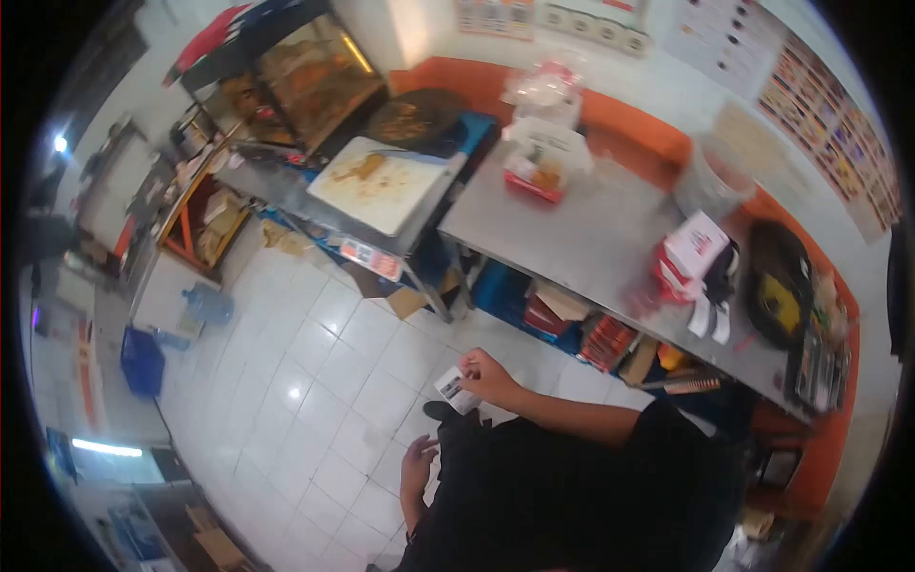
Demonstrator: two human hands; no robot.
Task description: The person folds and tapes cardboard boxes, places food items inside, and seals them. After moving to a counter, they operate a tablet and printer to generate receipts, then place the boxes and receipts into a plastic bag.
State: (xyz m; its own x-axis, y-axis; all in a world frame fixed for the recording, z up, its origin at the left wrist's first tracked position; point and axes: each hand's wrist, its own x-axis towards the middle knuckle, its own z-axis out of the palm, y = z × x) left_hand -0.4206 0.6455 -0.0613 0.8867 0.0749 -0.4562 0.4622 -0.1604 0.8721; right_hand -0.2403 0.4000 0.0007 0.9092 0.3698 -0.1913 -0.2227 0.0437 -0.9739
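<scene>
In my right hand [489,379] is a small white printed card [456,390], pinched between thumb and fingers in front of my body. Its dark print is too small to read. Lower down, my left hand [417,464] hangs beside my leg, holding nothing, its fingers loosely apart. A dark shoe [438,411] shows just below the card, over the white tiled floor [315,410].
A steel table [610,224] ahead bears an opened food box [543,172], a red and white box [694,250] and a black pan [777,286]. Left of it are a white cutting board [381,195] and a glass display case [305,76]. A water jug [208,305] stands farther left.
</scene>
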